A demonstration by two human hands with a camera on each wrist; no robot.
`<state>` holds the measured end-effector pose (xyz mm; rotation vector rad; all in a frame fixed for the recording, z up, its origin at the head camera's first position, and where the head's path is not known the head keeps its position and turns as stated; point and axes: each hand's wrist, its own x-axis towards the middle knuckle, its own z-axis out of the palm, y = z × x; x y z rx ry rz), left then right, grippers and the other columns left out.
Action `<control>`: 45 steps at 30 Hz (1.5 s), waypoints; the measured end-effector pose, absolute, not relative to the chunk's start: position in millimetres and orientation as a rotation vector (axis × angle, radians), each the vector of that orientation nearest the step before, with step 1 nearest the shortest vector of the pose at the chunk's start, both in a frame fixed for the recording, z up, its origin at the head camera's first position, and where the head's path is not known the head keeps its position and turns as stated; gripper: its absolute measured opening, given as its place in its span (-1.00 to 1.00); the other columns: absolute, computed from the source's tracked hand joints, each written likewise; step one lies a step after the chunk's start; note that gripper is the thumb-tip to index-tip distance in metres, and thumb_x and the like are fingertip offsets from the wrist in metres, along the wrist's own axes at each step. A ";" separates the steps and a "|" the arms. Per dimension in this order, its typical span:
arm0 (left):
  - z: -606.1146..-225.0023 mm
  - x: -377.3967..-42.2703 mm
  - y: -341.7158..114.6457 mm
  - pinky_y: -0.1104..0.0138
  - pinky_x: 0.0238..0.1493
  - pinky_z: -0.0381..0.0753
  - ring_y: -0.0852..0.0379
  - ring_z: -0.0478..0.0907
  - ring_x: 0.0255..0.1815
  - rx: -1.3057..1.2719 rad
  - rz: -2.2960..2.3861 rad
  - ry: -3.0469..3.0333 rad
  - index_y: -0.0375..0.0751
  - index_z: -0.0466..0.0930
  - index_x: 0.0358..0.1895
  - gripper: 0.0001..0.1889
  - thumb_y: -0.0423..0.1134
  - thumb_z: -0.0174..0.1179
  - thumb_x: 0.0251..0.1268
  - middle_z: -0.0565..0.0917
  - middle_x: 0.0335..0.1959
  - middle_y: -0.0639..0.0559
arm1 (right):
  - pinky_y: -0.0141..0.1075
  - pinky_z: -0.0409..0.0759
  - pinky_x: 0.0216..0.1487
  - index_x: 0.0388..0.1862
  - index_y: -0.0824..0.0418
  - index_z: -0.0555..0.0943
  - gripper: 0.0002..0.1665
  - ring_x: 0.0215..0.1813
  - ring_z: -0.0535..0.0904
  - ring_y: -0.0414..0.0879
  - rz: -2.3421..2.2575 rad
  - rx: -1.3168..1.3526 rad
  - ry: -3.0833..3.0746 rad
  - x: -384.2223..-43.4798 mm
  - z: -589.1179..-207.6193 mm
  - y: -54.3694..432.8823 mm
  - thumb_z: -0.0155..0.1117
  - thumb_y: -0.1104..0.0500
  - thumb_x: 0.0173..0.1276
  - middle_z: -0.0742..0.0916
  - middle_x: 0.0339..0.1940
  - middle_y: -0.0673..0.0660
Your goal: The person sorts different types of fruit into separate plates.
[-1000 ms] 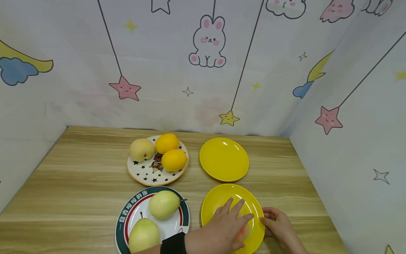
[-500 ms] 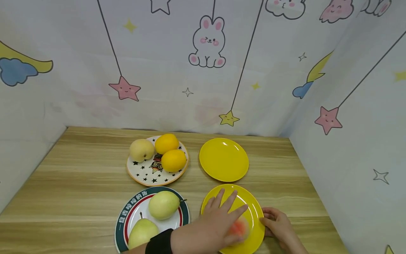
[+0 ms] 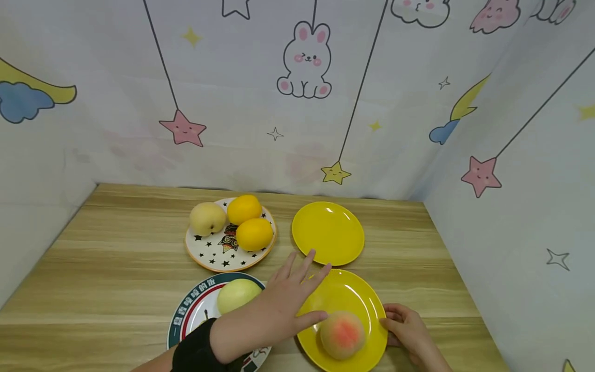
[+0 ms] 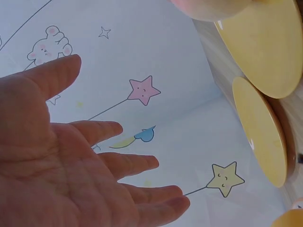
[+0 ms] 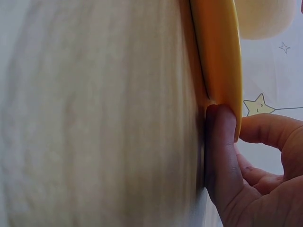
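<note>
A peach with a red blush rests on the near yellow plate. My left hand hovers over the gap between this plate and the green-rimmed plate. Its fingers are spread and nearly straight, and the left wrist view shows its palm with nothing in it. At the right side of the near yellow plate, my right hand pinches the rim. The right wrist view has its thumb on the upper side of the rim and a finger underneath.
A green pear lies on the green-rimmed plate, partly behind my left forearm, which hides more of that plate. Behind stands a star-patterned plate with a yellowish pear and two lemons. A second yellow plate is at the back right.
My left hand has drawn away from the peach, up and to the left, leaving it uncovered on the plate. The right hand has kept its hold on the rim.
</note>
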<state>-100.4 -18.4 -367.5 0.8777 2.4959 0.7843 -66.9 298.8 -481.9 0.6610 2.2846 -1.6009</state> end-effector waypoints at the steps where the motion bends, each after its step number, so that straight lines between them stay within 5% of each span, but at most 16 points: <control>1: -366.6 -102.0 -21.2 -0.40 0.53 0.07 -0.42 -0.30 0.71 0.864 0.781 2.504 0.28 -0.02 0.69 -0.19 0.25 0.10 0.50 -0.17 0.75 -0.05 | -0.17 0.79 -0.29 0.26 0.57 0.49 -0.53 -0.28 0.72 -0.08 -1.601 0.664 2.283 -66.9 -481.9 298.8 0.22 0.42 0.40 0.72 -0.14 0.18; 17: -369.5 -130.3 -61.3 -0.48 0.53 -0.23 -0.44 -0.49 0.69 0.702 0.649 2.721 0.21 -0.04 0.70 -0.18 0.28 0.06 0.51 -0.26 0.75 -0.02 | -0.17 0.80 -0.28 0.28 0.58 0.46 -0.51 -0.27 0.73 -0.09 -1.616 0.643 2.257 -66.4 -478.0 298.5 0.22 0.42 0.40 0.72 -0.12 0.18; 31: -381.7 -158.2 -102.8 -0.54 0.47 -0.16 -0.61 -0.31 0.64 0.563 0.532 2.955 0.02 0.07 0.68 -0.04 0.38 0.17 0.35 -0.10 0.72 -0.30 | -0.14 0.80 -0.27 0.27 0.58 0.46 -0.51 -0.27 0.72 -0.10 -1.629 0.634 2.251 -66.4 -478.1 298.7 0.23 0.43 0.39 0.71 -0.12 0.19; 45: -407.1 -194.2 -139.0 -0.65 0.37 -0.28 -0.69 -0.41 0.60 0.428 0.519 2.958 -0.10 -0.07 0.70 0.11 0.53 0.05 0.29 -0.25 0.71 -0.37 | -0.12 0.80 -0.27 0.25 0.57 0.49 -0.52 -0.25 0.71 -0.09 -1.617 0.670 2.276 -67.5 -480.2 297.9 0.24 0.44 0.37 0.72 -0.12 0.21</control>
